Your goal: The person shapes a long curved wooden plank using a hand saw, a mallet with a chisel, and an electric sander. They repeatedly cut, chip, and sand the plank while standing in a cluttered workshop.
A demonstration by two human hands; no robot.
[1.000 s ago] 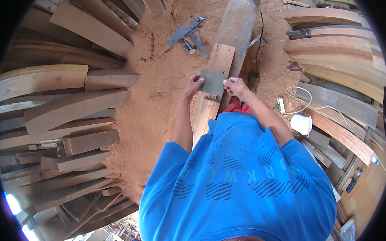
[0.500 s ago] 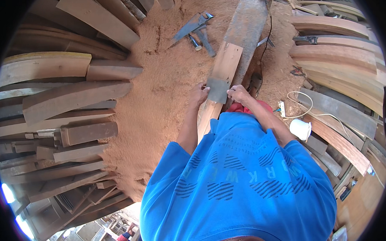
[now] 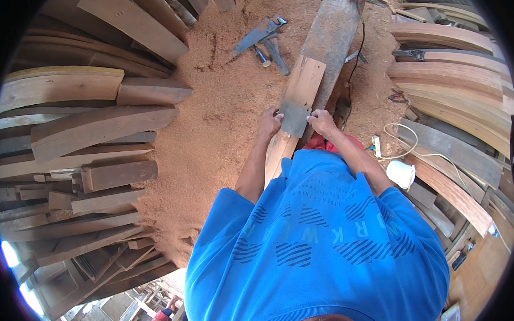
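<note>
1. A thin grey sheet (image 3: 294,120) sits over the near part of a pale wooden board (image 3: 305,79), between the person's two hands and just in front of the body.
2. The sheet's side edges run roughly along the board, leaning away from the person and a little to the right. Its sides look close to equal, so I cannot tell for certain which is the long axis.
3. It looks dull, dark grey and four-cornered, with fairly straight edges and a smooth, plain face — much darker than the wood around it. Whether its whole underside touches the board, I cannot tell.
4. The left hand (image 3: 270,123) has its grip closed at the sheet's left edge, thumb and fingers pinching it.
5. The right hand (image 3: 322,123) pinches the opposite edge, its grip likewise drawn together, the other fingers curled.
6. The board's far end meets a long grey plank (image 3: 333,30), which slants away to the upper right.
7. Beyond the left hand, a handsaw (image 3: 252,37) lies on the sawdust (image 3: 210,117).
</note>
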